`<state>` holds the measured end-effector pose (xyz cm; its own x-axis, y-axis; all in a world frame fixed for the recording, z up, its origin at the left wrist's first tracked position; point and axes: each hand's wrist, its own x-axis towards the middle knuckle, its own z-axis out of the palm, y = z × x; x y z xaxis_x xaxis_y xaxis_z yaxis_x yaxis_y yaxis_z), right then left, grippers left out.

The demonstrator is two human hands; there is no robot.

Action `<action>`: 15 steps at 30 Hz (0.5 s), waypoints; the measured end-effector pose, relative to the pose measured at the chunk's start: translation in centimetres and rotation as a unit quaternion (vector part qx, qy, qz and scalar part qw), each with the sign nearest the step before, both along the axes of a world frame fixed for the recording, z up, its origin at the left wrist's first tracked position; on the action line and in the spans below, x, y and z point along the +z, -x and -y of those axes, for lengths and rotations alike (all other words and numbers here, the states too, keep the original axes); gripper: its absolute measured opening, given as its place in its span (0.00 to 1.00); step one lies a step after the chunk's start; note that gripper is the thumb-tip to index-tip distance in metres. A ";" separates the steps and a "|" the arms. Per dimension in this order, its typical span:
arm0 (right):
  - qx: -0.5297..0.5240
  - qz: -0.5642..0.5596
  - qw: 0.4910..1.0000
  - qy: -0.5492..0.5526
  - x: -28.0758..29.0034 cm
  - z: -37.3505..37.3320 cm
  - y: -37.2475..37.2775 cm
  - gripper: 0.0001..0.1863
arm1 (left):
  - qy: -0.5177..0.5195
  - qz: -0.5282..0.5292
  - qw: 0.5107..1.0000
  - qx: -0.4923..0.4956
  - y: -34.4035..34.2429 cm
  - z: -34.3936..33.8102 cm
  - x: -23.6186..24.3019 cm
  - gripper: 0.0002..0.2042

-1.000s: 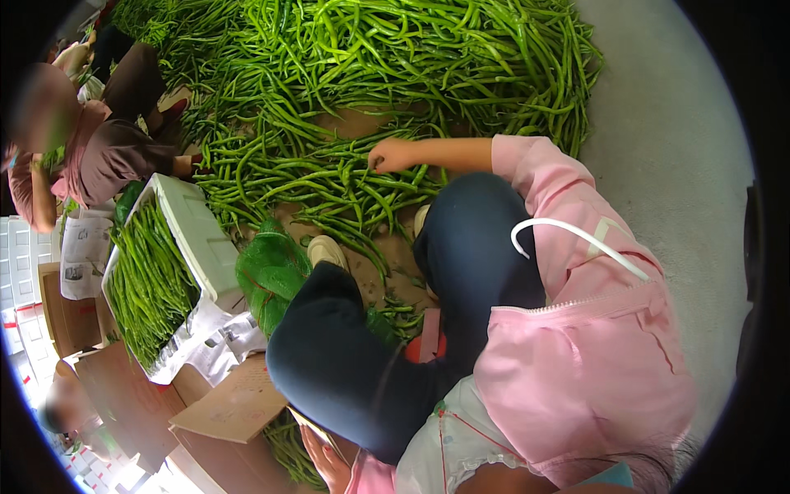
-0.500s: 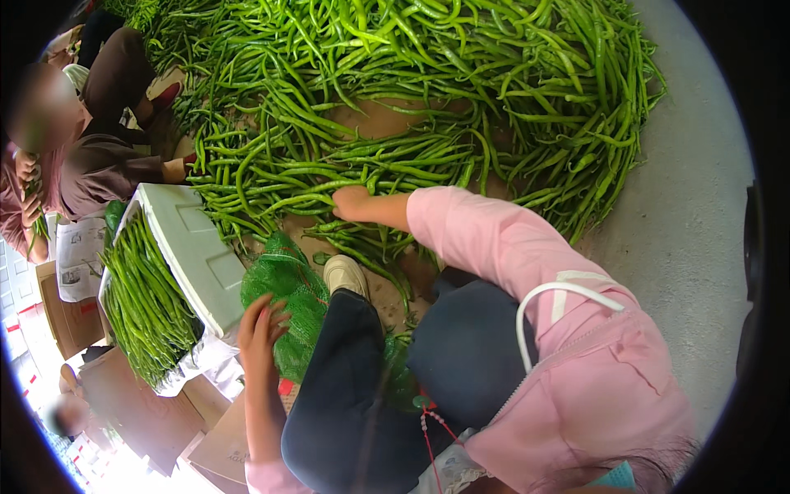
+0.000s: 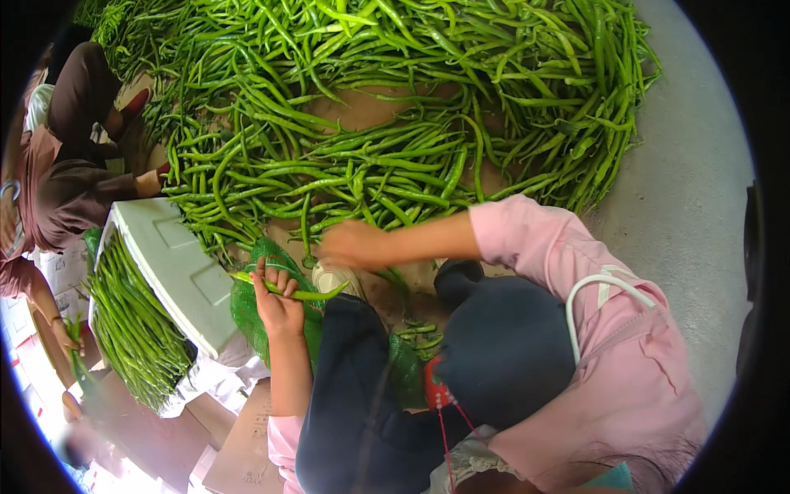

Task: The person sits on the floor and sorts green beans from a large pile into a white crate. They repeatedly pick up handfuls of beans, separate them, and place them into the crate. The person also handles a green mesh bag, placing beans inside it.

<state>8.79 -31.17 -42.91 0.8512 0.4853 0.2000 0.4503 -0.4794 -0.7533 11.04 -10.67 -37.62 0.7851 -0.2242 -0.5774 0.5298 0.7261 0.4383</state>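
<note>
My left hand (image 3: 280,305) is closed around a long green chili pepper (image 3: 317,294), which points out to both sides of the fingers over a green mesh bag (image 3: 265,253). Smeared by motion, my right hand (image 3: 352,244) hovers at the near edge of a large heap of green chili peppers (image 3: 387,152), above my light shoe (image 3: 337,280). Its fingers are too blurred to show what they hold. Just left of its fingertips, a single pepper (image 3: 305,221) points toward me.
A white foam box (image 3: 169,255) packed with lined-up peppers (image 3: 136,317) stands tilted at my left. Cardboard boxes (image 3: 243,449) lie nearer. At the far left another person (image 3: 70,189) sits holding some peppers. Grey floor (image 3: 683,206) runs along the right.
My left hand, spread and bare before, now grips a chili pepper. My right hand has drawn back from the heap toward me. The other person's hand has moved down with peppers.
</note>
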 end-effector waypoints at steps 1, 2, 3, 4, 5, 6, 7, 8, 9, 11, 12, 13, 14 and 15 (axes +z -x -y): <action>-0.042 -0.003 0.999 -0.011 -0.9 -0.1 -2.0 0.13 | 0.012 -0.008 1.000 0.005 0.2 -0.2 0.2 0.16; -0.091 0.046 0.994 0.032 -1.9 -0.6 -3.4 0.18 | 0.027 -0.017 0.999 0.006 0.3 0.1 0.6 0.17; -0.085 0.090 0.986 0.114 -4.3 -0.9 -4.8 0.21 | 0.041 -0.025 0.999 0.004 0.3 0.4 1.2 0.17; -0.054 0.125 0.969 0.206 -7.2 -0.7 -5.5 0.16 | 0.049 -0.025 0.998 -0.001 0.4 0.7 1.5 0.17; 0.008 0.122 0.956 0.267 -8.0 -0.6 -6.5 0.14 | 0.051 -0.022 0.998 0.002 0.5 0.5 1.8 0.17; 0.066 0.122 0.933 0.331 -7.7 -0.4 -7.8 0.12 | 0.057 -0.014 0.998 0.000 0.1 0.2 2.1 0.18; 0.019 0.096 0.954 0.282 -7.5 -0.2 -8.9 0.10 | 0.076 0.021 0.997 -0.014 0.0 -0.8 1.8 0.18; -0.025 0.067 0.970 0.231 -6.5 0.0 -9.7 0.07 | 0.062 0.016 0.998 0.005 -0.1 -1.0 2.1 0.18; -0.110 0.076 0.989 0.063 -5.1 0.8 -10.4 0.06 | 0.051 0.009 0.998 0.022 0.0 -0.6 2.6 0.18; -0.198 -0.081 0.936 -0.278 -1.4 3.3 -11.9 0.06 | 0.071 0.026 0.997 0.015 0.2 -0.3 2.1 0.18; -0.199 -0.243 0.843 -0.437 0.5 4.4 -12.0 0.08 | 0.064 0.016 0.998 0.017 0.3 0.5 1.9 0.18; -0.196 -0.356 0.802 -0.438 2.5 5.2 -11.7 0.11 | 0.053 0.009 0.998 0.022 0.1 1.2 2.0 0.18; -0.187 -0.462 0.749 -0.436 3.7 5.6 -11.1 0.14 | 0.038 0.006 0.999 0.027 -0.1 1.3 2.2 0.17; -0.176 -0.494 0.729 -0.440 3.5 5.6 -10.5 0.14 | 0.065 0.021 0.998 0.003 -0.2 1.2 1.9 0.17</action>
